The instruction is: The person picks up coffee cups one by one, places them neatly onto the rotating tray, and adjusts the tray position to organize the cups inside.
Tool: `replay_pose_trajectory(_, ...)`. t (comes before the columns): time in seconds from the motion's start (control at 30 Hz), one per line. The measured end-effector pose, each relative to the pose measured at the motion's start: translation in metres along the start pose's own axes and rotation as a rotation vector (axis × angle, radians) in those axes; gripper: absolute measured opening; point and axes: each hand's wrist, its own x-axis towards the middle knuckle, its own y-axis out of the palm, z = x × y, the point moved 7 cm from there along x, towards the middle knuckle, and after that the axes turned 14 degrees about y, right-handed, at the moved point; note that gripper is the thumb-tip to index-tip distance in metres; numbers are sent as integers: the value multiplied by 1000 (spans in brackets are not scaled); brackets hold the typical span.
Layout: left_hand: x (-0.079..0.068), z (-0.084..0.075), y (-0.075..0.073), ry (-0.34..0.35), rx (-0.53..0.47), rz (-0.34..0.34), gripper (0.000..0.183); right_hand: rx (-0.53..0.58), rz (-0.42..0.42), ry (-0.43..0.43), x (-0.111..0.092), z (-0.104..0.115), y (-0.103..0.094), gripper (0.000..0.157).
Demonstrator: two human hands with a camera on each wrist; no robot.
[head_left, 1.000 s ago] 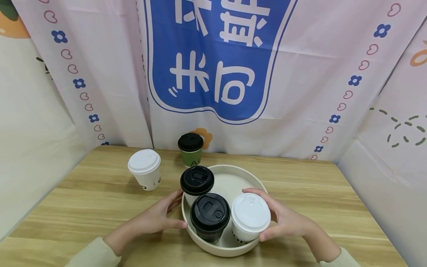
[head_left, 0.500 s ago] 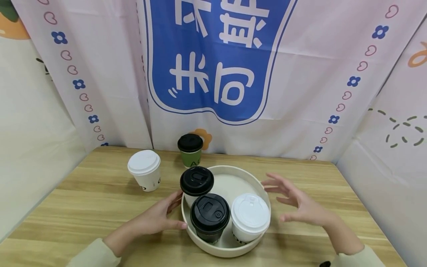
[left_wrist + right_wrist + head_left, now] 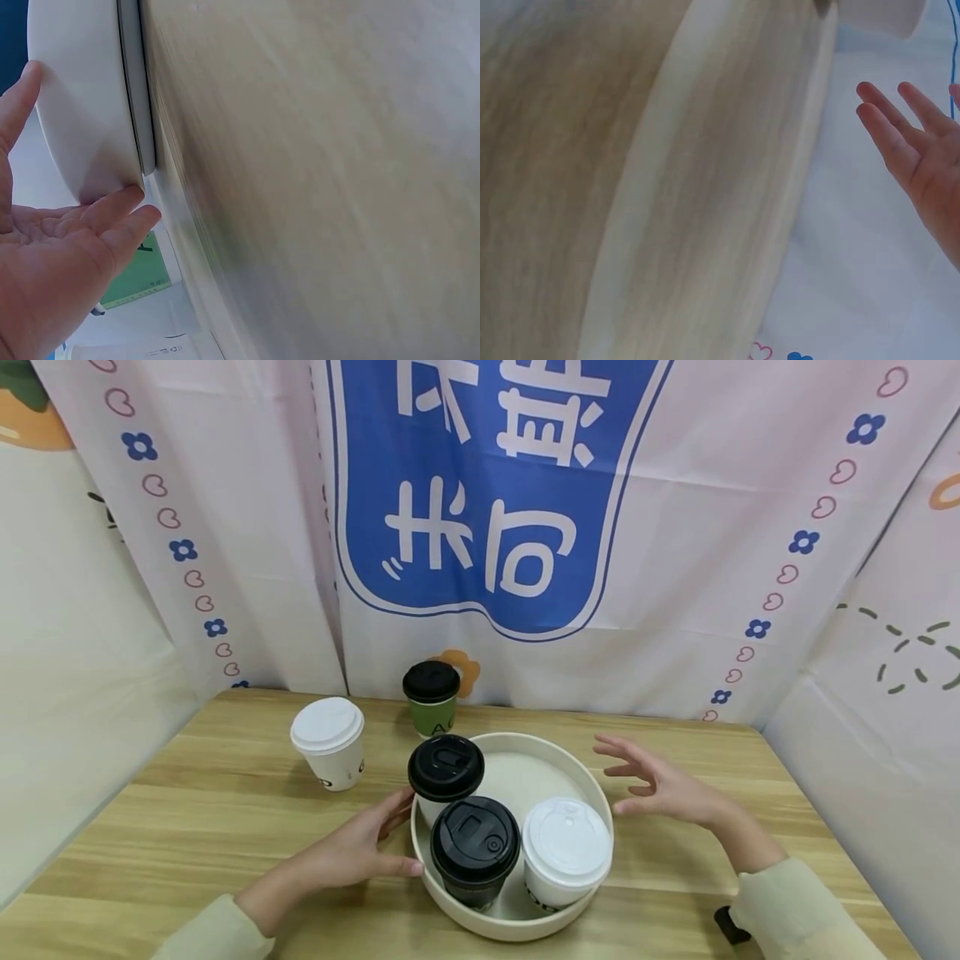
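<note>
A round cream tray (image 3: 528,777) stands on the table with three lidded paper cups in it. Two have black lids: one cup (image 3: 447,768) at the tray's left edge and a dark cup (image 3: 476,852) in front. The third, a white-lidded cup (image 3: 567,852), is at the front right. My left hand (image 3: 356,852) touches the tray's left side, thumb and fingertips spread along its wall; the left wrist view shows these fingers (image 3: 112,210) against the wall. Off the tray's right side, my right hand (image 3: 652,785) hovers with fingers spread, holding nothing.
Behind the tray stands a green cup (image 3: 432,702) with a black lid. A white cup (image 3: 330,743) with a white lid is to the left on the wooden table (image 3: 225,793). A printed cloth (image 3: 675,568) hangs along the table's back edge.
My right hand has let go of the white-lidded cup in the tray and moved right and away from it. The left hand stays at the tray's side.
</note>
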Motion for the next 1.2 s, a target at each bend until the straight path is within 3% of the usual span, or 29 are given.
replay_pose_trajectory(0.27,0,2,-1,-10,12,1,108,10,94,54,14,-10,9,89)
replay_pose_trajectory(0.57,-1,3,0,0,-4,6,108,40,227,5,22,-5,22,95)
replay_pose_trajectory(1.03,-2,-2,0,8,21,9,106,34,277,33,25,-10,27,99)
replay_pose_trajectory(1.2,-10,-10,-11,-39,110,-55,97,46,292,37,23,-10,28,100)
